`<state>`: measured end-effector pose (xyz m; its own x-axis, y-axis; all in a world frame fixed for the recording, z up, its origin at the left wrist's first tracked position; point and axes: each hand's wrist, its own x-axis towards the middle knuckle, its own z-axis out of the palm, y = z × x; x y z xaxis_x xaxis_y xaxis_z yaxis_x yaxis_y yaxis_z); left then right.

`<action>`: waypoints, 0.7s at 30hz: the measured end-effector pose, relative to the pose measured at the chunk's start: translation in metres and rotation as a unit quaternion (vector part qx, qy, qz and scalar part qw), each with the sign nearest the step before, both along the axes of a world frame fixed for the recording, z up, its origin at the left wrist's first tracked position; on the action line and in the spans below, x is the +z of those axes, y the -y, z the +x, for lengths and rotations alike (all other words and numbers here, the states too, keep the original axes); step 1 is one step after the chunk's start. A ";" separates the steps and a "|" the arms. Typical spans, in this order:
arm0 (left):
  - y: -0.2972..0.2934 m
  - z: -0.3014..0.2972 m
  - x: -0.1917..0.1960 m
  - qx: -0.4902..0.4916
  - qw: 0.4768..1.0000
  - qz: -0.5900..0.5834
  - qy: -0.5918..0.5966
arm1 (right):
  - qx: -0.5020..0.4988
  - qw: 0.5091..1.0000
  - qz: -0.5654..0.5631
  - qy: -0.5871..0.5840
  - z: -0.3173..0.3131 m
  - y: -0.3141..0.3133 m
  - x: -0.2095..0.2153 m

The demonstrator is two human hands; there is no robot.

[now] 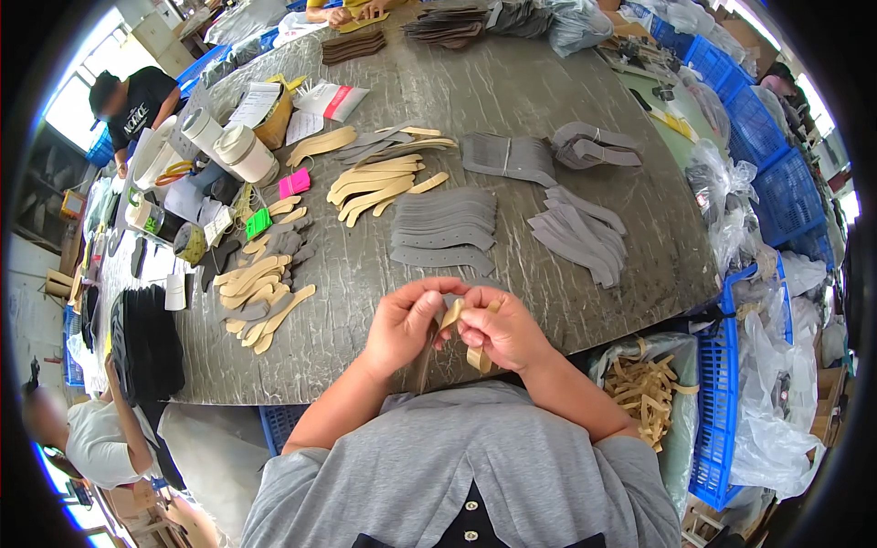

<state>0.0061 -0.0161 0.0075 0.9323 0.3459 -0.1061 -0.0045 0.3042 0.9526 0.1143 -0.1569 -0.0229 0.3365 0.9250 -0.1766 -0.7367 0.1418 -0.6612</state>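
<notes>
My left hand (406, 321) is closed at the near edge of the table, pinching a narrow grey-and-tan strap piece (426, 363) that hangs below the fingers. Close beside it, my right hand (508, 331) grips a curled tan paper-like strip (479, 358). Between the fingertips the two pieces meet, and my fingers partly hide where they join. Just beyond my hands lies a fanned row of grey strap pieces (443, 224) with small holes. Farther left are tan curved pieces (375, 185), and nearer on the left sits a mixed heap of tan and grey pieces (265, 297).
A bundle of grey straps (507, 157) lies beyond, with loose ones (580, 236) to its right. White jars (245, 153) crowd the left. Below the right table edge, a lined bin (685, 402) holds tan strips, beside a blue crate (717, 411). Co-workers sit around the table.
</notes>
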 end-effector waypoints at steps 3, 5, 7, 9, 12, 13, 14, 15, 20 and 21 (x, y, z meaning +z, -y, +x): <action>-0.016 0.001 -0.005 0.040 0.982 0.174 -0.063 | -0.031 0.999 0.034 -0.015 0.005 0.000 -0.003; -0.021 0.000 -0.001 0.059 0.961 0.261 -0.063 | -0.069 0.996 0.049 -0.006 0.007 -0.002 -0.004; -0.026 0.000 0.008 0.068 0.923 0.378 -0.014 | -0.070 0.995 0.043 0.051 0.009 -0.002 -0.002; -0.025 -0.003 0.025 0.016 0.897 0.439 0.048 | -0.054 0.994 0.029 0.093 0.008 -0.002 0.002; -0.021 0.002 0.032 -0.035 0.878 0.463 0.118 | -0.015 0.992 -0.015 0.121 0.004 -0.004 0.001; -0.025 0.006 0.027 -0.051 0.876 0.459 0.139 | -0.022 0.992 -0.014 0.121 0.002 -0.004 0.001; -0.027 0.007 0.021 -0.066 0.874 0.454 0.159 | -0.030 0.992 -0.014 0.121 -0.001 -0.005 0.002; -0.028 0.007 0.015 -0.063 0.876 0.450 0.163 | -0.039 0.992 -0.014 0.121 -0.002 -0.005 0.002; -0.033 -0.013 0.004 -0.004 0.945 0.322 0.056 | -0.182 0.981 0.003 -0.066 0.020 -0.001 0.004; -0.037 -0.018 0.003 0.035 0.960 0.278 0.029 | -0.215 0.971 0.019 -0.100 0.036 0.010 0.001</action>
<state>-0.0121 0.0205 0.0107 0.9038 0.3953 0.1640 -0.0642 -0.2536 0.9652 0.1506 -0.1672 -0.0218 0.6558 0.7135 -0.2466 -0.7172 0.4870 -0.4984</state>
